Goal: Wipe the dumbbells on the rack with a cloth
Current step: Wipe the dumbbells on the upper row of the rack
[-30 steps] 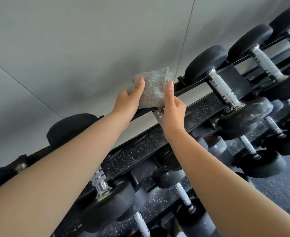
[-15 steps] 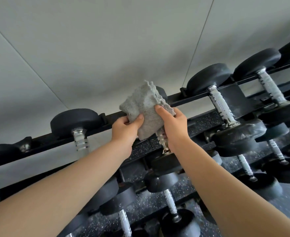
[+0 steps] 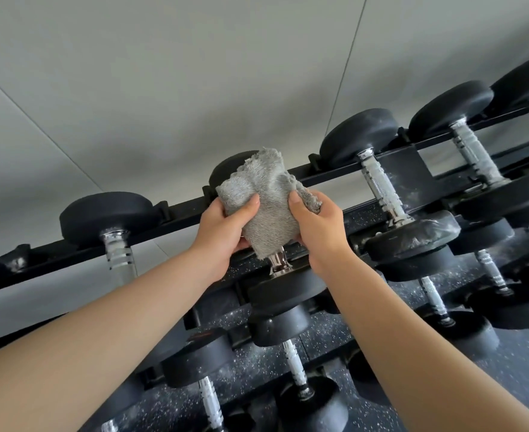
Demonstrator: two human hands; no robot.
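**Q:** What does the head view show?

**A:** Two bare forearms reach forward to a black dumbbell rack (image 3: 179, 217) that stands against a pale grey wall (image 3: 194, 73). Both hands meet at a fluffy grey cloth (image 3: 266, 210) in the middle of the top row.

**Q:** How do the hands hold it?

**A:** The left hand (image 3: 222, 232) grips the cloth's left side, with the thumb on the front and the fingers curled behind. The right hand (image 3: 319, 232) grips the right side the same way, its thumb pressed into the fabric.

**Q:** Where exactly is the cloth?

**A:** It is wrapped round the handle of the middle dumbbell (image 3: 285, 289), which lies across the top rails. Only the handle's shiny lower end shows beneath the cloth, just above the near black head. The far head peeks out behind the cloth's top edge.

**Q:** What surrounds it?

**A:** Beside it on the right lies a neighbouring dumbbell (image 3: 380, 185) with a knurled metal handle and pale dusty smears on its near head. To the left lies another dumbbell (image 3: 107, 216). Smaller dumbbells (image 3: 293, 366) sit on lower tiers, above a dark speckled floor (image 3: 322, 335).
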